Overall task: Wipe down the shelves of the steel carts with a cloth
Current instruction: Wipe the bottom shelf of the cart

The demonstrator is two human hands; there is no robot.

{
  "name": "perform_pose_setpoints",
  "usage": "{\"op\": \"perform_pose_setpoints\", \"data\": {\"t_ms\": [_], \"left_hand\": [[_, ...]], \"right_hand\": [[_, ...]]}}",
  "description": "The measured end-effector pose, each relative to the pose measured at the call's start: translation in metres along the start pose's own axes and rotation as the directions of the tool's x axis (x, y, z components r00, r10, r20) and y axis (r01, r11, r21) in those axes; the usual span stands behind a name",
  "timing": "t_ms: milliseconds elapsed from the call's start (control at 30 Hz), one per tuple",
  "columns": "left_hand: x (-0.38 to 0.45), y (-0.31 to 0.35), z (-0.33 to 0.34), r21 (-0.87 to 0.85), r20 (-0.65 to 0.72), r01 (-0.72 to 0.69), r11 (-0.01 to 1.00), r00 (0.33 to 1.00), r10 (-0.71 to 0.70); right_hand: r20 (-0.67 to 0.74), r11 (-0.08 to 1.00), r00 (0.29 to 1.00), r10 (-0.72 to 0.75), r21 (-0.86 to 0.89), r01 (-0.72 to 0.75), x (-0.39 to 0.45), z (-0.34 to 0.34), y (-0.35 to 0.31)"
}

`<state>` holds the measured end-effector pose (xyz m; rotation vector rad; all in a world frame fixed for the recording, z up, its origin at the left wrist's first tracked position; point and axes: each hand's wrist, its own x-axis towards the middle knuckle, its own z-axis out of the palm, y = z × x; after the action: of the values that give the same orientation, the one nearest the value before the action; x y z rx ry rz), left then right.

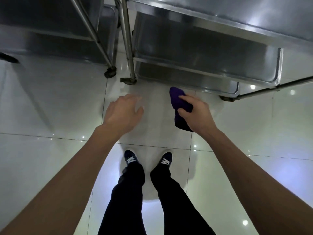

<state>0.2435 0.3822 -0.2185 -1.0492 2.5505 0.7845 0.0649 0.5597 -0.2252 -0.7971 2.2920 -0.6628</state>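
Note:
A purple cloth [176, 99] is gripped in my right hand [194, 112], held in the air just in front of the right steel cart [277, 65], near the front edge of its lower shelves. That cart shows stacked steel shelves with raised rims. A second steel cart [50, 39] stands at the upper left. My left hand [123, 112] hovers open, fingers spread and blurred, over the floor in front of the gap between the two carts. It holds nothing.
Both carts stand on small caster wheels [110, 74] on a glossy white tiled floor [50, 107]. A steel bar [271, 89] of the right cart juts out at the right. My legs and dark shoes [130, 158] are below, between my arms.

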Motion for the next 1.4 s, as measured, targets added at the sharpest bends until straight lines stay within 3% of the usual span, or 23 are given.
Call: {"op": "perform_pose_setpoints", "data": {"t_ms": [267, 467, 800, 1133, 1400], "left_hand": [[0.054, -0.051, 0.035, -0.036, 0.021, -0.102, 0.994, 0.994, 0.103], [0.115, -0.08, 0.08, -0.017, 0.018, -0.18, 0.984, 0.984, 0.18], [0.251, -0.115, 0.198, 0.059, -0.083, -0.18, 0.982, 0.979, 0.185], [0.369, -0.146, 0.295, 0.119, -0.085, -0.189, 0.975, 0.976, 0.2], [0.43, -0.17, 0.325, 0.176, -0.117, -0.184, 0.967, 0.971, 0.207]], "right_hand": [[-0.081, 0.994, 0.991, 0.111, -0.005, -0.111, 0.031, 0.054, 0.03], [-0.09, 0.994, 0.99, 0.108, 0.002, -0.109, 0.086, 0.111, 0.062], [-0.161, 0.998, 0.987, 0.012, 0.057, -0.003, 0.241, 0.211, 0.163], [-0.204, 0.988, 0.967, -0.151, -0.056, 0.142, 0.372, 0.285, 0.224], [-0.195, 0.956, 0.944, -0.267, -0.176, 0.234, 0.44, 0.312, 0.235]]}}
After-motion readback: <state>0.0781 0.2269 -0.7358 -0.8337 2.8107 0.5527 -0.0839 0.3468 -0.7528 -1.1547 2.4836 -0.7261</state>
